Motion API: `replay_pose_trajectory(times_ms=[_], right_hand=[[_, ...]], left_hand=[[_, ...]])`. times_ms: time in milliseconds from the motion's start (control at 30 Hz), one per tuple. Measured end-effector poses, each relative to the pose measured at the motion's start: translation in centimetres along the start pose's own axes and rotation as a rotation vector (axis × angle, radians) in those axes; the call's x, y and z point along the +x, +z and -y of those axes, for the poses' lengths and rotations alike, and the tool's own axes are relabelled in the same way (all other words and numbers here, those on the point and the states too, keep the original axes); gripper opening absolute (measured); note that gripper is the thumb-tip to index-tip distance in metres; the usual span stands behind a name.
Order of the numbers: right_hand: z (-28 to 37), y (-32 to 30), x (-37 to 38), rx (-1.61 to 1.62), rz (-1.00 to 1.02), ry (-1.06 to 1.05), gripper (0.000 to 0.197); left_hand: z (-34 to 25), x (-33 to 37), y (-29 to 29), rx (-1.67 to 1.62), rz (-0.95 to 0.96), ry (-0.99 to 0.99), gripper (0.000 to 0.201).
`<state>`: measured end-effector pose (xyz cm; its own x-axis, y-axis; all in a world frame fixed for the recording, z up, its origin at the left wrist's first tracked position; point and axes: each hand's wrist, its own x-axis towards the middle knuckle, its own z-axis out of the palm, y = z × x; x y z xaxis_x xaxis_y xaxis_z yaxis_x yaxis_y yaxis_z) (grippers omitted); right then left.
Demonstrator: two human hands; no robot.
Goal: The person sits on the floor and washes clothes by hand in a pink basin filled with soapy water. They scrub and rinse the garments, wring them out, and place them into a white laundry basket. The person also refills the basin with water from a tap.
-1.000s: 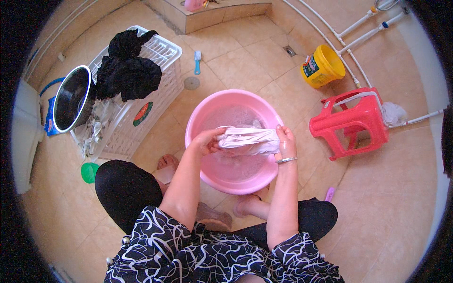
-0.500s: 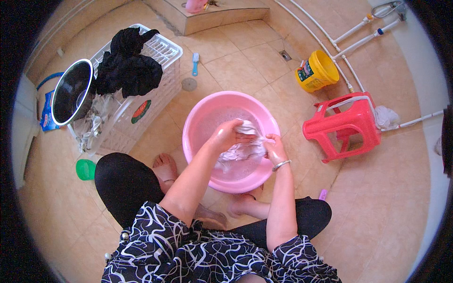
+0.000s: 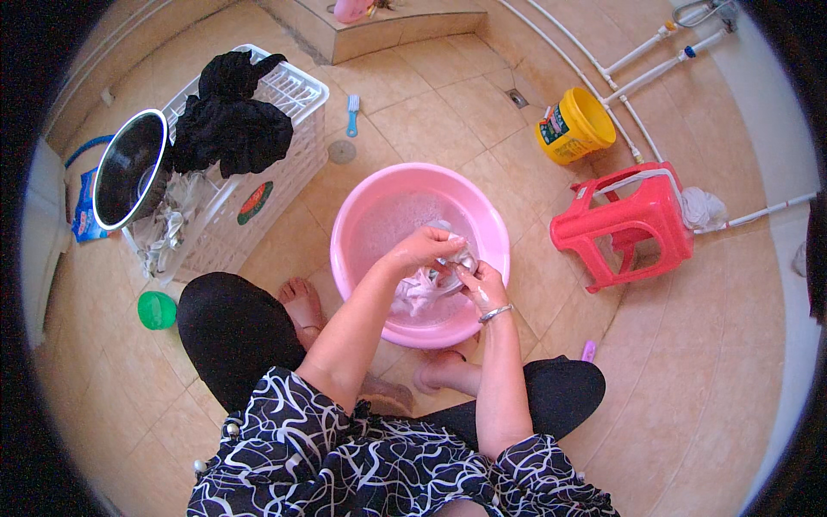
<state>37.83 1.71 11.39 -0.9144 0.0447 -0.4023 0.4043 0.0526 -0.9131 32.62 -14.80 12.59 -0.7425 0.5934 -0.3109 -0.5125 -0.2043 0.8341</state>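
A pink basin [image 3: 351, 297] of sudsy water stands on the tiles in front of me. Over its middle I hold a wet, pale cloth garment [image 3: 420, 291], whose lower part hangs down into the water. My left hand [image 3: 428, 247] grips its upper edge, thumb and fingers closed together. Close by on the right, my right hand [image 3: 484, 288], with a silver bangle on the wrist, pinches the same garment. Some white foam clings to the back of that hand. The exact kind of garment cannot be made out among the folds.
A white plastic crate [image 3: 297, 129] with black clothing [image 3: 233, 133] and a black bowl [image 3: 129, 172] stands at the left. A red stool [image 3: 624, 233] lies tipped at right, below a yellow bucket [image 3: 575, 127]. A blue brush [image 3: 352, 116] and green cup [image 3: 157, 310] are on the floor.
Both hands have drawn closer together and a little lower. The garment, spread between them before, is now bunched. My right hand has turned inward over it.
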Motion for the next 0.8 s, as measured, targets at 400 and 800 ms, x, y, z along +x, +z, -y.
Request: replay_pose_trajectory(times_ms=[400,800], right_hand=[[4.5,-1.3,-1.8,0.773,0.15,-0.023,0.03],[-3.3,-7.0,1.7,-0.398,-0.293,0.033,0.032]], left_hand=[[9.4,0.9,-2.6,0.455,-0.197,0.163,0.053],[6.3,2.2,-1.3,0.228,-0.24,0.122,0.018]])
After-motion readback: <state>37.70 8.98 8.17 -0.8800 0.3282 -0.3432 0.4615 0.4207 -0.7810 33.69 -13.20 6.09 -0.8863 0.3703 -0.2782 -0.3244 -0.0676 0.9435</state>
